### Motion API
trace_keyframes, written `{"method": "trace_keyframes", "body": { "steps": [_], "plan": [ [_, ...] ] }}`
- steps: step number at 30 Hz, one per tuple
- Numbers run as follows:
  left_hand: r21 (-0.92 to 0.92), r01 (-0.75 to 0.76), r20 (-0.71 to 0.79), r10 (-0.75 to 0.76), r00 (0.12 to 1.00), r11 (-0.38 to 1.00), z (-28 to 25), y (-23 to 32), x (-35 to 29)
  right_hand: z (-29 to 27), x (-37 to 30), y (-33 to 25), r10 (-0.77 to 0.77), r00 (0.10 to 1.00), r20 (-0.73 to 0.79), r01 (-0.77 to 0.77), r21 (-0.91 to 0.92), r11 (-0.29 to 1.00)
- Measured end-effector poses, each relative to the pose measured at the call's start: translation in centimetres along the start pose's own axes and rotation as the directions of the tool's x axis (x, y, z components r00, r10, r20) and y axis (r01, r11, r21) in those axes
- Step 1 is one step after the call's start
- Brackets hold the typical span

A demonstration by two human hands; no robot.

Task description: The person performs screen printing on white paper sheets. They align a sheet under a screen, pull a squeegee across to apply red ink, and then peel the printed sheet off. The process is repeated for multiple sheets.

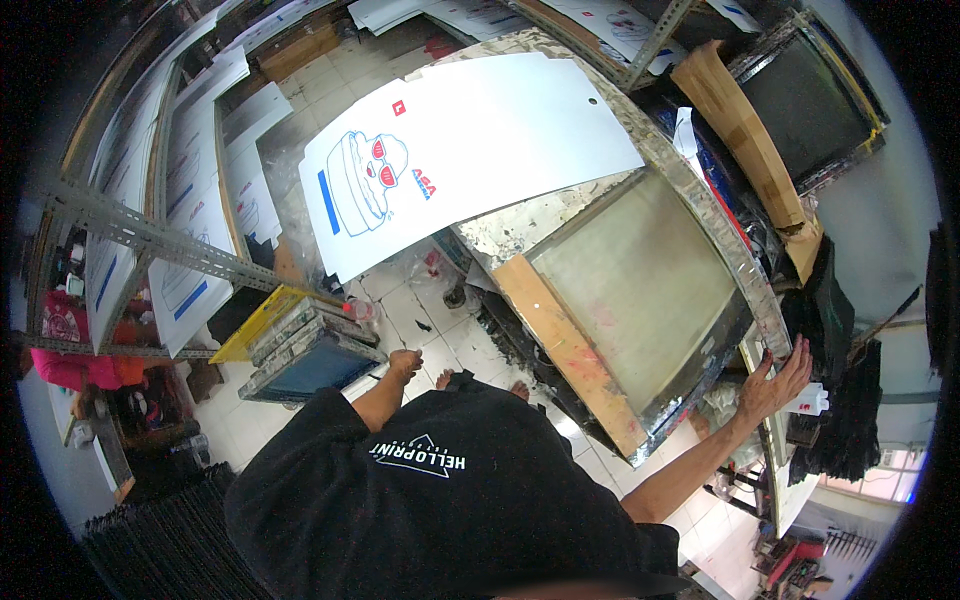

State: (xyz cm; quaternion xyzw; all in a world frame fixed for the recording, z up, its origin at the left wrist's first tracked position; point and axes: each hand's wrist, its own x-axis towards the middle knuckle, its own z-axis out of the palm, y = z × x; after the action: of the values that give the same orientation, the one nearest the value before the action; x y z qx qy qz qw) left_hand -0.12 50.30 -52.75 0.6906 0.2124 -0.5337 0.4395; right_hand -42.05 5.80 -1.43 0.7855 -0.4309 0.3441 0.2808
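My right hand has its fingers stretched out against the near right end of the worn, paint-stained table edge. Beside it on the table lies a screen-printing frame, with a pale mesh and a tan wooden strip along its left side. Farther away, a large white printed sheet overhangs the table's left side; it bears a blue cup drawing with red sunglasses. Low at my left side, my left hand is closed with nothing visible in it, near a stack of frames.
At the left, a metal rack holds several printed white sheets. A bent cardboard piece and a dark screen frame lean at the far right. Under the table's left side, clutter and a plastic bottle stand on the tiled floor.
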Motion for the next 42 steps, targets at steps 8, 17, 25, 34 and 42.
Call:
{"method": "trace_keyframes", "body": {
  "steps": [8, 17, 25, 34, 42],
  "plan": [
    [-0.619, 0.029, 0.267, 0.175, 0.948, 0.785, -3.0, 9.3, 2.5, -0.1, 0.2, -1.1, 0.029, 0.999, 0.014, -0.030, 0.057, 0.998],
    [-0.973, 0.041, 0.162, 0.548, 0.821, 0.226, 2.3, 22.7, -4.0, -0.1, 1.2, 1.1, 0.063, 0.995, 0.075, -0.064, 0.006, 0.998],
    [-0.990, 0.076, 0.134, 0.598, 0.791, 0.121, 0.8, 23.8, -2.6, 0.2, 1.4, 1.3, 0.122, 0.991, 0.055, -0.123, 0.004, 0.992],
    [-0.961, 0.129, 0.253, 0.593, 0.765, 0.244, 0.6, 22.7, -4.2, 0.6, 3.4, 2.4, 0.089, 0.995, 0.047, -0.089, 0.000, 0.996],
    [-0.957, -0.002, 0.212, 0.700, 0.682, 0.292, 5.6, 18.2, -13.6, 0.2, 5.3, 3.3, 0.136, 0.990, 0.037, -0.135, -0.011, 0.991]
  ]
}}
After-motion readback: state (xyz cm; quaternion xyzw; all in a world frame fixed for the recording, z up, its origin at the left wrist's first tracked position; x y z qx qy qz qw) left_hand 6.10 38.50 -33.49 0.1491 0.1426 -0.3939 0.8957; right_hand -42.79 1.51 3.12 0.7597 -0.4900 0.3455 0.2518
